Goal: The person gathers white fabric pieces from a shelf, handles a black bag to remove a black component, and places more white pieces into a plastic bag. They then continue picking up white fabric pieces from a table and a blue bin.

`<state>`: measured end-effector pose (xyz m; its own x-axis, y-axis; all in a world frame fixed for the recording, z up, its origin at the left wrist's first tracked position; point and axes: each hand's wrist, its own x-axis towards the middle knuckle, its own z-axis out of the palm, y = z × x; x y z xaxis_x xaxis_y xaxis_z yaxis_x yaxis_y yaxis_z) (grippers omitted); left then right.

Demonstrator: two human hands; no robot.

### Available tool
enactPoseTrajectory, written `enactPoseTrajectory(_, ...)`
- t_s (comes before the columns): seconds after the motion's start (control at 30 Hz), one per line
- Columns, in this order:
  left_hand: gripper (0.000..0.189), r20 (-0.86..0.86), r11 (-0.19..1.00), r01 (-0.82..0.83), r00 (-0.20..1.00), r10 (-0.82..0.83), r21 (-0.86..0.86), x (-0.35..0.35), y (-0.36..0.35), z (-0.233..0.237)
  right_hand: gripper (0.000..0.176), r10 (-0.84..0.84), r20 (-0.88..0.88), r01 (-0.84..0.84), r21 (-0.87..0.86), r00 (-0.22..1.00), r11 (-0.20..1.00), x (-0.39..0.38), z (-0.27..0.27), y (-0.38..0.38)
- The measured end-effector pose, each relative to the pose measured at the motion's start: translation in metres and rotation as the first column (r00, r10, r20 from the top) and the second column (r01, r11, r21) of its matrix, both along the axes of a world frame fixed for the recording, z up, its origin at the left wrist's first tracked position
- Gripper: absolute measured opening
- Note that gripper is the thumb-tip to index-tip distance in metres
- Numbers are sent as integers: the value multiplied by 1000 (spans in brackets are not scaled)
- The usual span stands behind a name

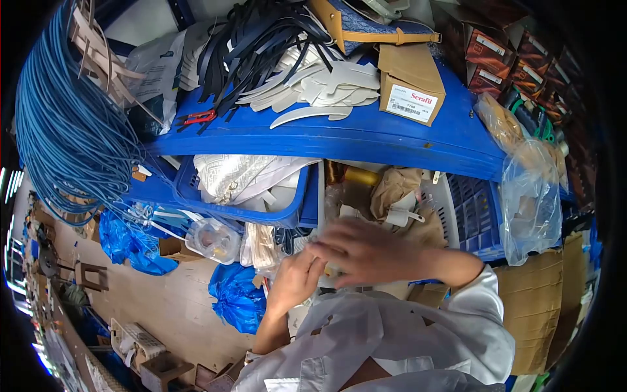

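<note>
My two hands meet in front of my body, below the blue shelf's edge. My left hand [297,281] has its fingers curled in, and anything between them is too small to make out. Over its fingertips lies my right hand [369,251], smeared by motion, its fingers partly bent and their grip unclear. Just beyond the hands stands a light bin [449,210] with brown cloth [394,189] and a white-handled item. A bundle of pale strips [260,247] hangs left of my left hand.
The blue shelf [392,151] carries white cut pieces [339,85], black strips [228,62], red snips [198,118] and a Serafil box [411,81]. Blue cord [65,124] hangs left. A blue basket [287,214] sits below; cardboard [532,307] stands right.
</note>
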<state>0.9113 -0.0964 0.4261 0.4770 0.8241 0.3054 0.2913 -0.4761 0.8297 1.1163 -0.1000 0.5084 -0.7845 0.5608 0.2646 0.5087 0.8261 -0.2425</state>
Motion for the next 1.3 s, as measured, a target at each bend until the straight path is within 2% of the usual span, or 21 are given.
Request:
enactPoseTrajectory(0.13,14,-118,997,55,991,-61,-54,10,12,1,85,-194,37,192,50,980,980,4,-42,-17)
enactPoseTrajectory(0.23,13,-82,981,82,992,-98,-173,21,16,-1,89,-320,11,320,-47,947,946,11,-60,-26)
enactPoseTrajectory(0.3,10,-38,965,158,985,-170,-211,26,21,-9,89,-298,-107,267,-237,948,934,21,-65,-34)
enactPoseTrajectory(0.37,11,-94,913,170,971,-219,-371,33,24,-3,77,-349,-212,290,-262,913,920,28,-77,-45)
enactPoseTrajectory(0.43,12,5,851,279,951,-310,-445,38,29,-13,66,-309,-269,241,-258,912,936,33,-81,-57)
enactPoseTrajectory(0.47,13,7,823,314,936,-353,-475,43,29,-10,56,-343,-230,253,-345,911,904,34,-91,-60)
enactPoseTrajectory(0.6,13,32,711,363,901,-433,-602,58,34,-18,47,-482,-210,357,-442,851,823,40,-102,-84)
enactPoseTrajectory(0.67,13,7,663,405,856,-516,-629,69,39,-27,36,-533,-278,468,-268,799,842,42,-108,-100)
enactPoseTrajectory(0.7,11,26,633,468,816,-577,-616,77,39,-26,39,-616,-223,474,-463,755,749,43,-109,-109)
enactPoseTrajectory(0.73,10,-7,640,480,797,-604,-601,84,38,-28,39,-629,-234,474,-480,742,738,46,-109,-118)
enactPoseTrajectory(0.8,12,-41,613,483,764,-644,-625,97,35,-28,28,-679,-398,424,-559,617,713,52,-110,-137)
enactPoseTrajectory(0.87,14,-64,641,572,719,-692,-512,111,25,-26,30,-705,-550,473,-523,447,709,51,-120,-155)
enactPoseTrajectory(0.93,18,130,546,584,745,-654,-601,123,4,-19,34,-752,-541,465,-591,377,659,49,-117,-175)
enactPoseTrajectory(0.97,23,142,485,585,720,-679,-650,126,1,-20,33,-817,-522,477,-668,246,570,48,-118,-186)
enactPoseTrajectory(1.0,26,288,381,655,680,-675,-653,130,-6,-25,33,-867,-485,472,-742,112,476,47,-122,-198)
enactPoseTrajectory(1.03,30,428,278,719,630,-648,-637,135,-16,-33,28,-833,-553,433,-750,5,500,43,-142,-209)
enactPoseTrajectory(1.07,32,433,298,731,627,-648,-613,142,-29,-41,28,-831,-555,412,-754,15,511,39,-149,-221)
enactPoseTrajectory(1.13,30,468,285,745,620,-630,-603,155,-60,-46,30,-777,-569,289,-817,-268,499,32,-160,-248)
enactPoseTrajectory(1.17,29,463,218,701,640,-614,-680,161,-74,-45,33,-825,-507,333,-845,-250,419,31,-165,-266)
enactPoseTrajectory(1.2,29,434,209,697,623,-651,-686,167,-89,-49,33,-828,-510,319,-844,-234,431,27,-168,-280)
enactPoseTrajectory(1.3,29,407,153,728,530,-744,-669,179,-140,-69,33,-700,-563,307,-826,-439,472,17,-173,-326)
